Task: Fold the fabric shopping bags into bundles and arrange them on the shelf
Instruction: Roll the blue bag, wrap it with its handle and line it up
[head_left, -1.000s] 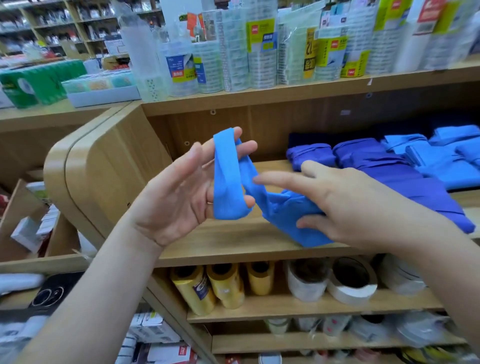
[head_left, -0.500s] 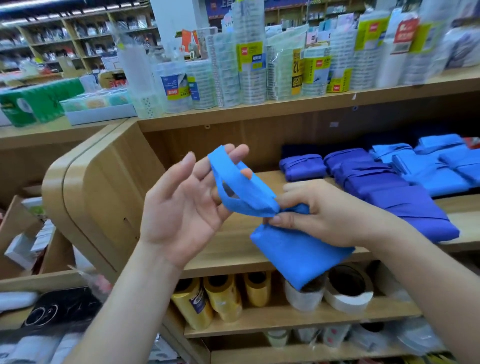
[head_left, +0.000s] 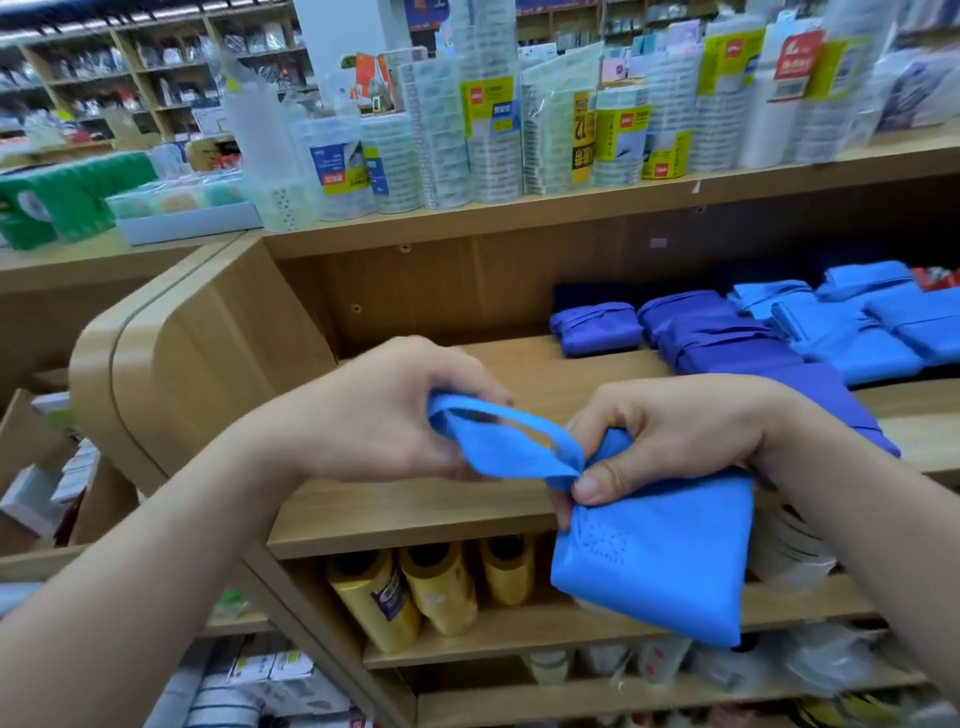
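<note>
Blue fabric bag, folded to a flat wedge with a faint dotted patch, held in the air before the front edge of the wooden shelf, long axis slanting down to the right, handle loop pointing left. Neck pinched by right hand; loop clenched in left hand. Behind, one tier down, yellow rolls; farther back on the shelf, purple bundles and light-blue bundles.

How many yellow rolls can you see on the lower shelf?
3 yellow rolls, side by side on the lower shelf: left, middle, right, just left of the held blue bag, which may hide more.
</note>
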